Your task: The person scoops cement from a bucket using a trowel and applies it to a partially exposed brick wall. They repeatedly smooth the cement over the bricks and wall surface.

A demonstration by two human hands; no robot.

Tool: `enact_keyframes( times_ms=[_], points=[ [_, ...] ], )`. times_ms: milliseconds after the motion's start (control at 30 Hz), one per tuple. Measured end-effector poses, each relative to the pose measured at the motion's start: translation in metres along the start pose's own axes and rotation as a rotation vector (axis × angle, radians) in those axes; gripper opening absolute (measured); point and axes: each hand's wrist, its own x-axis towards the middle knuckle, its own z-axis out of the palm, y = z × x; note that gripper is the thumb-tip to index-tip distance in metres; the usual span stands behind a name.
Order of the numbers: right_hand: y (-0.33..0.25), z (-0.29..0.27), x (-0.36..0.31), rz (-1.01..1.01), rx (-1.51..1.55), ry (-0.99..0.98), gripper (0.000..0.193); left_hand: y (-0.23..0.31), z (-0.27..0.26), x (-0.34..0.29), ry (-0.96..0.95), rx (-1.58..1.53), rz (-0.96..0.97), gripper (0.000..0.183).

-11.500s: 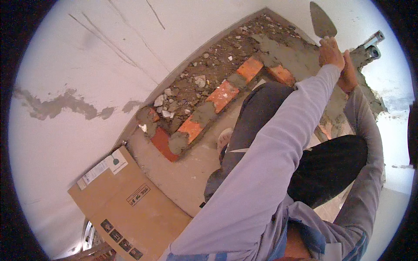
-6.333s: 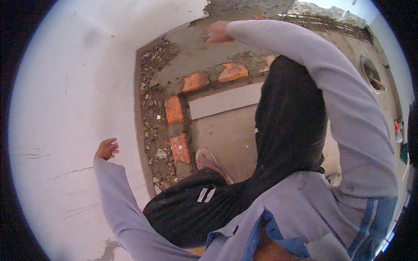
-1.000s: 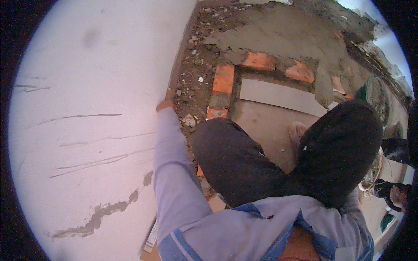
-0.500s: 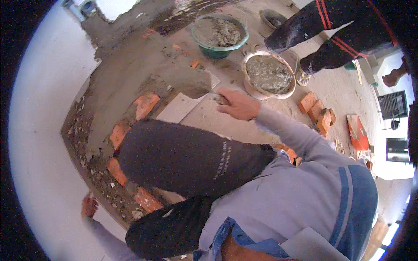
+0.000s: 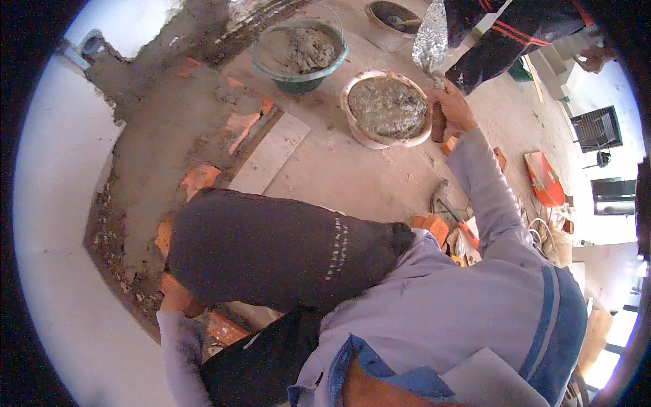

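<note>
My right hand [image 5: 453, 107] grips a trowel, its metal blade [image 5: 430, 37] pointing up and away and its brown handle [image 5: 439, 125] showing below the fist. The trowel is just right of a pale tub [image 5: 347, 112] of wet mortar [image 5: 388, 105]. My left hand [image 5: 178, 300] is down by the orange bricks [image 5: 227, 329] edging the mortar bed, beside my knee; its fingers are mostly hidden. Grey mortar [image 5: 156, 163] covers the raised bed along the wall, with brick edges showing. A pale flat board or tile [image 5: 268, 152] lies along its right side.
A green tub [image 5: 298, 85] of mortar and a dark bucket [image 5: 392, 27] stand farther off. Another person's dark trouser leg [image 5: 481, 61] is beside the tubs. Right lie loose bricks [image 5: 434, 227], an orange-handled tool [image 5: 468, 234] and a red box-like object [image 5: 544, 180].
My right hand has swung with the trowel from above the mortar bed to the right of the pale tub. My left hand has moved from beside the wall to the bricks.
</note>
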Motion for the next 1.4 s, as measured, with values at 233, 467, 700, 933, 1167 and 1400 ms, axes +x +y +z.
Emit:
enact_keyframes(
  times_ms=[233,467,700,933,1167,1400],
  points=[
    [-0.099,0.088,0.022,0.085,-0.098,-0.152,0.03,-0.054,0.027,-0.028,-0.081,-0.179,-0.145,0.05],
    [-0.107,0.091,-0.034,-0.071,-0.222,-0.272,0.032,-0.144,0.074,-0.07,-0.081,-0.614,-0.144,0.053],
    [-0.059,0.044,0.003,-0.223,-0.011,-0.252,0.011,0.084,-0.084,-0.081,0.627,-1.715,-0.931,0.043],
    [-0.026,0.028,0.078,-0.107,-0.123,-0.073,0.023,-0.002,-0.006,-0.085,0.673,-1.507,-0.682,0.032],
    [0.056,0.003,0.091,-0.02,-0.613,-0.043,0.06,-0.063,0.006,-0.045,0.424,-0.978,-0.764,0.03],
    [-0.094,-0.004,0.003,0.223,-0.616,-0.174,0.041,-0.08,-0.005,-0.034,0.371,-0.831,-0.764,0.029]
  ],
)
